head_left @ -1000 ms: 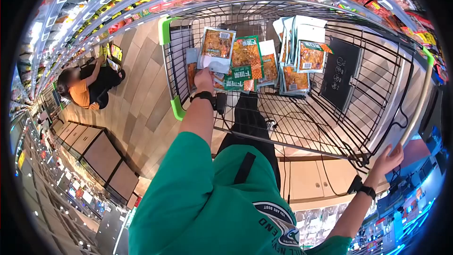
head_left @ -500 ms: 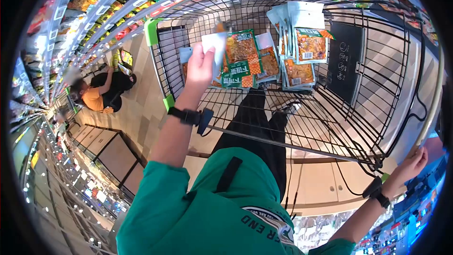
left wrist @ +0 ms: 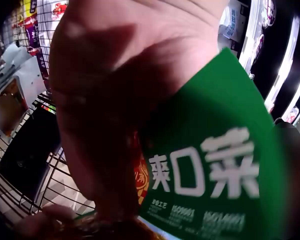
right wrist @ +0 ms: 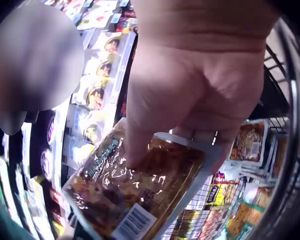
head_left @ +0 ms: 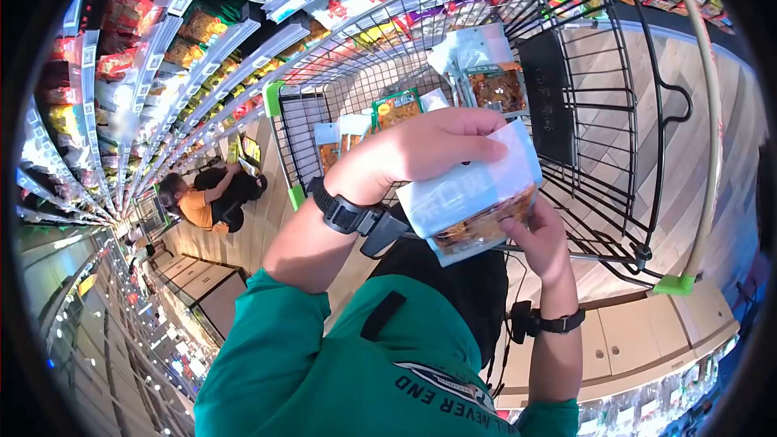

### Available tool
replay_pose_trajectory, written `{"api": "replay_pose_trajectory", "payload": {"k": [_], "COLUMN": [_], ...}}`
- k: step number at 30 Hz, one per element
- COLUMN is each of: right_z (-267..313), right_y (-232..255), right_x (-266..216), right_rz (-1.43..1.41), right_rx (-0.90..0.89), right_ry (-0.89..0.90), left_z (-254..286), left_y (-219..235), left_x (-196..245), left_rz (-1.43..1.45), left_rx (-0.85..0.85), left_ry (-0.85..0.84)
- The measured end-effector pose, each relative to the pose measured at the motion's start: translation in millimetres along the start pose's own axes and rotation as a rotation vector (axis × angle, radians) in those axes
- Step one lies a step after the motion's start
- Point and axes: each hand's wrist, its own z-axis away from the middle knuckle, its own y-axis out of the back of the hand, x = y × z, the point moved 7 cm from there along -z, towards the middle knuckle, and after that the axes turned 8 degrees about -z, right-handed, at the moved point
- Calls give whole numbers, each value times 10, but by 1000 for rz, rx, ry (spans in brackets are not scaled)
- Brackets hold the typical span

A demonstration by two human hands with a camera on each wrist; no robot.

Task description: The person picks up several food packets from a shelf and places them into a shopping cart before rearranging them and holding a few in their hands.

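Observation:
Just above the cart's near side, both hands hold a flat food packet (head_left: pixel 477 198) with a pale end and a clear window showing brown food. My left hand (head_left: pixel 437 146) grips its upper edge, fingers over the top. From the lower right my right hand (head_left: pixel 544 247) pinches it, thumb on the window. In the left wrist view a green printed face (left wrist: pixel 205 170) shows beside the left hand (left wrist: pixel 125 80). The right wrist view shows the window side with a barcode label (right wrist: pixel 134 224) under the right hand's thumb (right wrist: pixel 140 150).
The wire cart (head_left: pixel 603 105) holds a stack of similar packets (head_left: pixel 495 85) and a green-topped packet (head_left: pixel 396 109). Shelves of packaged food (head_left: pixel 202 28) line the far side and left. A person in orange (head_left: pixel 198 206) crouches on the left.
My left hand has lifted a packet from the cart's left part and moved right and nearer the body with it. The right hand has come in from the lower right and taken hold of it.

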Motion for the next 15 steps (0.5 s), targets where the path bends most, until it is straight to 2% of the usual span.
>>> {"api": "replay_pose_trajectory", "payload": {"k": [2, 5, 8, 10, 11, 13, 14, 15], "right_z": [125, 181, 163, 146, 114, 26, -25, -79], "right_y": [73, 143, 133, 97, 90, 175, 199, 229], "right_x": [11, 30, 32, -33, -50, 37, 67, 106], "right_rz": [-157, -124, -119, -106, -105, 13, -21, -12], "right_rx": [25, 33, 23, 66, 73, 195, 257, 257], "right_ry": [2, 119, 128, 140, 148, 38, 49, 55], "left_z": [-33, -116, -165, -174, -168, -40, -83, -119], "left_y": [-150, -192, -122, -112, -161, -203, -313, -353], "left_x": [-11, -96, -380, -460, -498, -860, -1053, -1316], "left_rz": [28, 147, 206, 861, 857, 1101, 1134, 1217], "left_rx": [-19, -3, 39, -102, -112, 381, 275, 324], "left_ry": [6, -13, -14, -133, -135, 165, 75, 0]}}
